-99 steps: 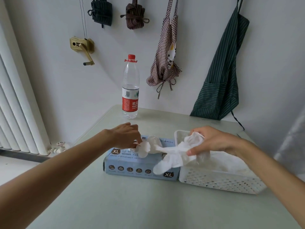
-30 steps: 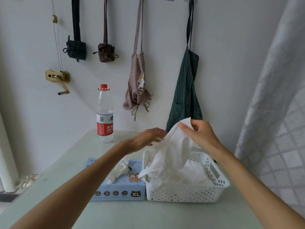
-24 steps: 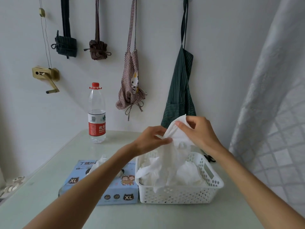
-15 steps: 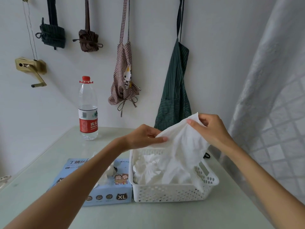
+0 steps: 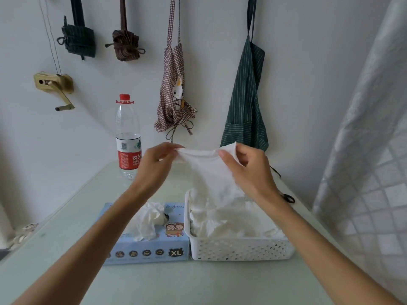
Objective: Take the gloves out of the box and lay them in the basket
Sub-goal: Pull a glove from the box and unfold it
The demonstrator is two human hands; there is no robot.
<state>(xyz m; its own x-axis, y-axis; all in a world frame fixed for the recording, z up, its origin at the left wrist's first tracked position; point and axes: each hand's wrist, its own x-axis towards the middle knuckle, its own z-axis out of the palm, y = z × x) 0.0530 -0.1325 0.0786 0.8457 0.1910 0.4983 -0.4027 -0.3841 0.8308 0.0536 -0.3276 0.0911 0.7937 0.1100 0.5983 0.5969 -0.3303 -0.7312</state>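
A white glove [image 5: 211, 175] hangs above the white perforated basket [image 5: 240, 248], stretched by its cuff between my hands. My left hand [image 5: 154, 166] pinches the cuff's left end and my right hand [image 5: 246, 170] pinches its right end. The glove's fingers droop onto several white gloves [image 5: 222, 225] lying in the basket. The blue glove box [image 5: 154, 252], marked XL, lies flat against the basket's left side, with another white glove [image 5: 149, 221] sticking out of its top slot.
A water bottle [image 5: 128, 137] with a red cap stands at the table's back left. Aprons [image 5: 245, 102] and folded cloths hang on the wall behind. A pale curtain [image 5: 365, 150] hangs close on the right. The pale green table [image 5: 198, 285] spreads out in front.
My left hand took hold of the glove's cuff, and both hands pulled it out flat above the basket. The view has shifted back to the left.
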